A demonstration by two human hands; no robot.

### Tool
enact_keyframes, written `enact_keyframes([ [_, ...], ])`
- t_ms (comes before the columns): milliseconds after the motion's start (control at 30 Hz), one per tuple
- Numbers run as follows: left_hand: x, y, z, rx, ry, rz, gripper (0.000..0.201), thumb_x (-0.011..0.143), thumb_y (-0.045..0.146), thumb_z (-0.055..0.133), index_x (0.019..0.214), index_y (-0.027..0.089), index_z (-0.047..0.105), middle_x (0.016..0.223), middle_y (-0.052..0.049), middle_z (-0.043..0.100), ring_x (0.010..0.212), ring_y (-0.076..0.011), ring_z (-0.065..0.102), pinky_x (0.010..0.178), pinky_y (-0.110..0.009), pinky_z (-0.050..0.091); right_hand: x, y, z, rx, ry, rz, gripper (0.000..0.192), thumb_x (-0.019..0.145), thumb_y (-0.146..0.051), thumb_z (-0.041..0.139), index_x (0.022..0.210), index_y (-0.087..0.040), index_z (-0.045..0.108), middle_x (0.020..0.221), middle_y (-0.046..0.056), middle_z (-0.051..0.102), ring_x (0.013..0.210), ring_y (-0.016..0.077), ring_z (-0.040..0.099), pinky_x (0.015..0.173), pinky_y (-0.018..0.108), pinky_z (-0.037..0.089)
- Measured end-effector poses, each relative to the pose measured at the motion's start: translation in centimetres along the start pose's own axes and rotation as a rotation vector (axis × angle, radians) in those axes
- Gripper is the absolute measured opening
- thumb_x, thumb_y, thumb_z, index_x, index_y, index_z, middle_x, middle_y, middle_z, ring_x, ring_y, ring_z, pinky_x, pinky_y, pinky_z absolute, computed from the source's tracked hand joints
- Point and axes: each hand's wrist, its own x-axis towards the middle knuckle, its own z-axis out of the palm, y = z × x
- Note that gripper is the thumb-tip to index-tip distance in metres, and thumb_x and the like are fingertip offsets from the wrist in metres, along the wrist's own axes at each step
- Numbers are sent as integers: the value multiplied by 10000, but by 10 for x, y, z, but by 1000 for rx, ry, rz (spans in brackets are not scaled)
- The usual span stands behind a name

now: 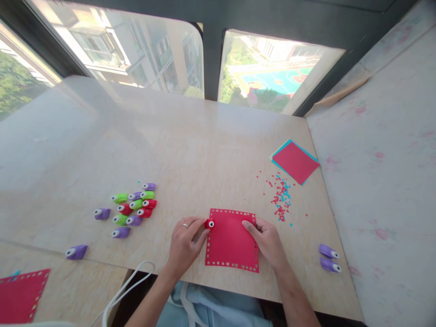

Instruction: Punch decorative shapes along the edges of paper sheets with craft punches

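Observation:
A square red sheet of paper (231, 240) lies in front of me, with small shapes cut out along its edges. My left hand (186, 243), a ring on one finger, pinches a small red craft punch (210, 223) set on the sheet's upper left edge. My right hand (267, 236) grips the paper's right edge, thumb on top and the fingers partly hidden beneath. Left of my hands, several purple, green and red punches (136, 204) sit in a loose cluster.
Red and blue paper bits (282, 197) are scattered at right, below a stack of coloured sheets (295, 162). Two purple punches (329, 258) lie far right, another purple punch (76, 252) at left. A second punched red sheet (23, 295) and a white cable (124, 290) are lower left.

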Motion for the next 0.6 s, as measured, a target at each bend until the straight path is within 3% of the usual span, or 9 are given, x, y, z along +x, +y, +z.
enact_keyframes([
  [400, 14, 0, -2, -9, -116, 1, 195, 894, 283, 613, 1078, 219, 633, 942, -54, 696, 854, -207, 625, 766, -343, 469, 3, 3, -1, -54, 5, -63, 443, 863, -587, 558, 799, -167, 685, 683, 37, 638, 624, 185, 568, 549, 261, 431],
  [600, 18, -1, -1, -18, -110, 13, 185, 893, 279, 610, 1066, 217, 632, 927, -54, 695, 854, -207, 631, 772, -339, 469, 3, 4, -3, -31, -10, -90, 414, 879, -555, 561, 809, -165, 679, 696, 29, 637, 622, 170, 557, 543, 246, 408],
])
